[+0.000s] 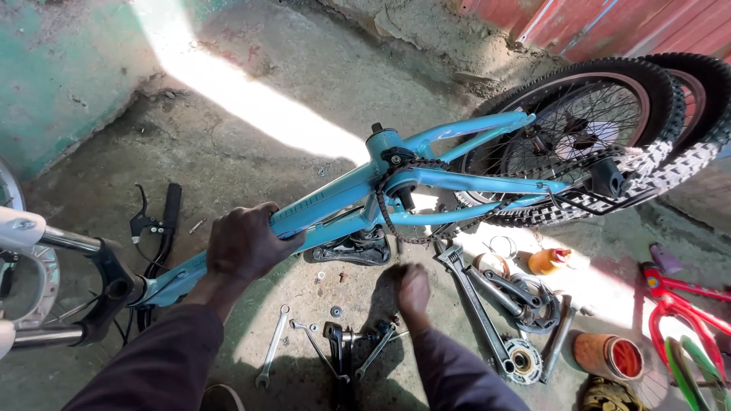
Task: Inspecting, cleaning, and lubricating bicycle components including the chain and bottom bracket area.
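A light-blue bicycle frame (335, 196) lies upside down across the view, its chain (396, 228) hanging loose near the bottom bracket. My left hand (245, 242) is closed around the frame's down tube. My right hand (413, 288) reaches down to the ground, fingers bunched near small parts just below the black saddle (350, 248); what it holds, if anything, is hidden. The rear wheel (586, 129) with a knobby tyre sits at the upper right.
Spanners (272, 346) and other tools lie on the concrete floor. A crank set (525, 297), an orange tin (608, 355) and a small orange bottle (548, 260) sit to the right. A red bicycle frame (678, 304) is at the far right, a fork and handlebar (99, 281) at left.
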